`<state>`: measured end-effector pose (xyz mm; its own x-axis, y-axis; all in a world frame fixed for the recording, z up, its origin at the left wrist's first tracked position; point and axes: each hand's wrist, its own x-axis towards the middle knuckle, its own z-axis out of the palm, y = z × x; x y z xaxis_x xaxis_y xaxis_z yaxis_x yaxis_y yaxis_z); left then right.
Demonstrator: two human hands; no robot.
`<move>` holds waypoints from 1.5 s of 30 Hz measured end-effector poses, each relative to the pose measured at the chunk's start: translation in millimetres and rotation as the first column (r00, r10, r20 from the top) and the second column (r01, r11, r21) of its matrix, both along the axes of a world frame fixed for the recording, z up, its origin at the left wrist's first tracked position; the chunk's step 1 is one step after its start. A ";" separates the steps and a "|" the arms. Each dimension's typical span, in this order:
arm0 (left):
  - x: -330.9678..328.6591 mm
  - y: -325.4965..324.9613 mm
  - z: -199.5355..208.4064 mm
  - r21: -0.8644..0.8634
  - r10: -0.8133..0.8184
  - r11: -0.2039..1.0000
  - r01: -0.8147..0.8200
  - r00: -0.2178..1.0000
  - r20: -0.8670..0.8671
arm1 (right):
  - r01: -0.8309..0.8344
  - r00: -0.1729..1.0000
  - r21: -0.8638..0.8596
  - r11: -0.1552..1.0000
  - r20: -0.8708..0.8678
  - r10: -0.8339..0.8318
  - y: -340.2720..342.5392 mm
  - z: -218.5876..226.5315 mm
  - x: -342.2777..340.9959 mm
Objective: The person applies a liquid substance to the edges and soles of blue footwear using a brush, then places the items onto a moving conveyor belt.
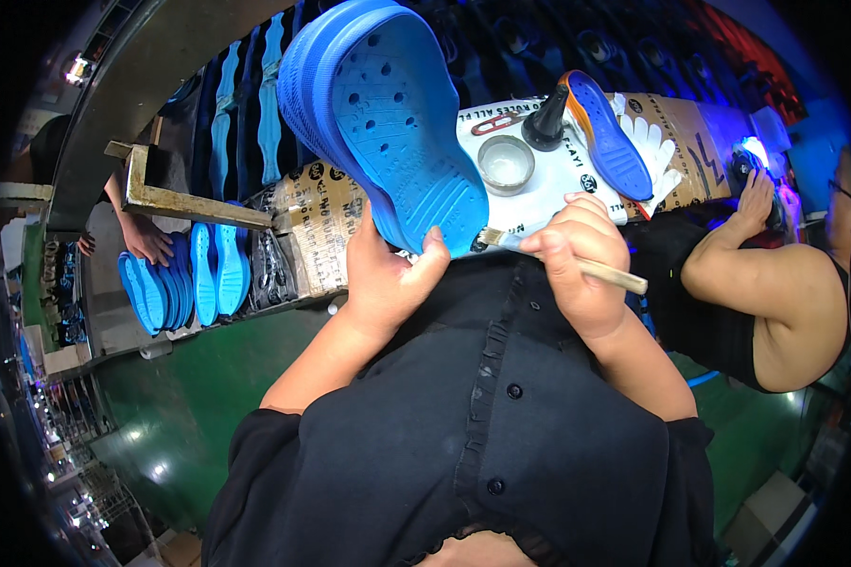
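My left hand (388, 279) is closed around the heel end of a thick stack of nested blue shoe soles (397, 123), its thumb along the rim. The top sole is tilted up, showing round holes and ribs inside. My right hand (581, 250) grips a flat brush (619, 277) by its wooden handle. The dark bristles are at the heel edge of the soles; contact is too fine to tell. Just beyond my right hand, a small clear bowl (507, 187) of pale contents sits on a white printed sheet (563, 203), near a black cone-shaped bottle (545, 128).
A blue sole with orange edging (610, 142) rests by white gloves (654, 149). A red-handled tool (494, 125) lies behind the bowl. At left, another person's hand (147, 241) touches blue soles (165, 293) near a metal bracket (194, 203). Another person's arm (738, 250) reaches in at right.
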<state>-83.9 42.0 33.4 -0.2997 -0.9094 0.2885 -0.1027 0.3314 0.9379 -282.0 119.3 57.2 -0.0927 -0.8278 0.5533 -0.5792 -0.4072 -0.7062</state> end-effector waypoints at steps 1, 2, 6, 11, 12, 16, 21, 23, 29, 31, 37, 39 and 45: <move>-0.3 0.9 0.0 -0.009 -0.007 1.000 0.007 1.000 0.006 | 0.009 0.998 -0.037 0.999 -0.059 -0.011 -1.1 -1.5 0.3; 0.2 2.1 0.0 -0.019 -0.010 1.000 0.011 1.000 0.013 | 0.013 0.993 -0.074 0.997 -0.117 -0.022 -1.4 -3.2 1.0; 2.3 5.4 -1.3 -0.034 -0.014 0.999 0.014 1.000 -0.002 | 0.074 0.993 -0.100 0.992 0.098 -0.064 7.2 -5.9 -5.0; 2.9 2.9 -6.7 0.020 -0.087 0.996 0.086 0.996 0.008 | 0.099 0.984 -0.074 0.992 0.154 -0.087 13.7 5.8 -10.9; 1.3 2.9 -1.5 0.001 -0.090 0.996 0.090 0.996 0.002 | 0.102 0.985 -0.094 0.990 0.149 -0.087 10.6 10.8 -11.2; -0.4 5.7 17.3 0.457 -0.235 0.842 0.287 0.957 -0.169 | -0.027 0.999 -0.234 0.972 -0.052 0.015 -12.5 46.9 -9.0; -5.7 13.3 28.4 0.507 -0.359 0.739 0.444 0.896 -0.261 | -0.041 0.880 -0.470 0.881 -0.435 -0.191 -57.7 66.8 -0.2; -4.3 13.3 28.1 0.519 -0.346 0.723 0.456 0.889 -0.300 | -0.066 0.851 -0.420 0.905 -0.497 -0.169 -59.8 61.5 0.2; -1.5 13.1 24.5 0.554 -0.264 0.725 0.409 0.908 -0.325 | -0.237 0.954 -0.122 0.964 -0.215 0.207 -9.3 61.1 -6.5; -2.0 12.2 23.2 0.559 -0.284 0.719 0.414 0.908 -0.307 | -0.162 0.975 -0.108 0.981 0.134 0.176 -1.6 47.0 -21.0; -6.4 5.1 37.3 0.513 -0.241 0.763 0.393 0.910 -0.338 | -0.019 0.226 -0.082 0.996 0.970 0.085 16.5 16.4 -47.6; -5.6 -1.1 45.4 0.490 -0.256 0.771 0.407 0.902 -0.348 | -0.017 0.111 -0.071 0.997 0.991 0.073 21.4 10.1 -57.9; -22.7 -8.9 64.2 0.521 -0.260 0.760 0.389 0.916 -0.304 | 0.052 -0.033 -0.087 0.995 0.996 0.089 41.2 6.2 -85.2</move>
